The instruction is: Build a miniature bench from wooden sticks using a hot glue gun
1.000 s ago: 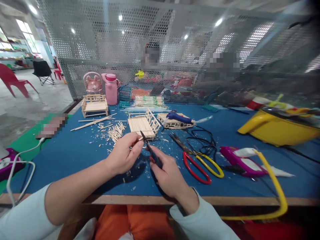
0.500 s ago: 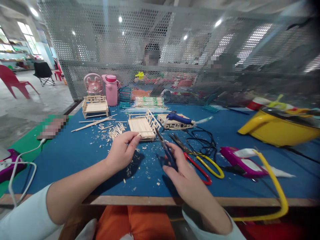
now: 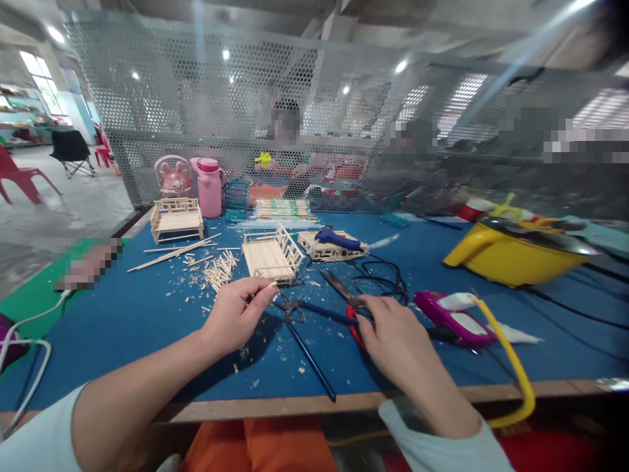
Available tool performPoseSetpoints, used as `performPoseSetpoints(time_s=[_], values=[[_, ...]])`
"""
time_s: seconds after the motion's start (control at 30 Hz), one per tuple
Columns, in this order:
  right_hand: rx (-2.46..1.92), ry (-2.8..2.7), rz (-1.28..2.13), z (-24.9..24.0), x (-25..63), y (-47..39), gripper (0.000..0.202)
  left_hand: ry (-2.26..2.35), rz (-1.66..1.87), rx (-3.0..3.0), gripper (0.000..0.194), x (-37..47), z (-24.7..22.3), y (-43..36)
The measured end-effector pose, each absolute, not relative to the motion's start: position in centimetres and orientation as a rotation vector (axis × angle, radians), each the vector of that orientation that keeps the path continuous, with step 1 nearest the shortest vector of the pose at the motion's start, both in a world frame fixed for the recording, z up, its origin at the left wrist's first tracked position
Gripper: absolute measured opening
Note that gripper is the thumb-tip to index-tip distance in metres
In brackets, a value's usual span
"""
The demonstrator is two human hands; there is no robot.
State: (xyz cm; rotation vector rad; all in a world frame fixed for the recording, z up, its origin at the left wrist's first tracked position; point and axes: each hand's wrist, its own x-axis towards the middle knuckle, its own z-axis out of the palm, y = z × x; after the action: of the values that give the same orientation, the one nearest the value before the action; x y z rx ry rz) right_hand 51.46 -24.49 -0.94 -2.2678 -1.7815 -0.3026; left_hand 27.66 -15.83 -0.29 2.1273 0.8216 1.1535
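Observation:
My left hand (image 3: 238, 311) is closed in a pinch on a short wooden stick (image 3: 273, 284) near the front of a small bed-like stick model (image 3: 268, 254). To its right lie pliers with blue handles (image 3: 312, 360), jaws toward my left fingertips, handles spread apart on the table. My right hand (image 3: 393, 328) rests over the scissors (image 3: 339, 283), its fingers curled on the red handle; the blades point away toward the back left. The rest of the scissors' handles is hidden under the hand. A pile of cut stick pieces (image 3: 219, 270) lies beyond my left hand.
Another stick model (image 3: 177, 221) stands back left before a pink bottle (image 3: 209, 190). A blue glue gun (image 3: 339, 238) lies on a further stick piece. At right are a purple glue gun (image 3: 459, 324) and a yellow pot (image 3: 521, 255). A perforated metal screen (image 3: 196, 105) closes the back.
My right hand has let go of the pliers, which now lie on the table, and has moved right onto the scissors. My left hand keeps its pinch on the stick. The view has shifted slightly.

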Motion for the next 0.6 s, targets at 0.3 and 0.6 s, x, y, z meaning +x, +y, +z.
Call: performPoseSetpoints(time_s=[0.3,0.6], values=[[-2.453,-1.878,0.269,1.3,56.2,-24.7,0.05,0.787,1.12,2.138,0.029,27.7,-0.2,-16.2],[-2.499,-1.753,0.218,3.0,55.3,-25.1,0.057,0.62,0.827,2.186,0.034,28.0,-0.2,-16.7]])
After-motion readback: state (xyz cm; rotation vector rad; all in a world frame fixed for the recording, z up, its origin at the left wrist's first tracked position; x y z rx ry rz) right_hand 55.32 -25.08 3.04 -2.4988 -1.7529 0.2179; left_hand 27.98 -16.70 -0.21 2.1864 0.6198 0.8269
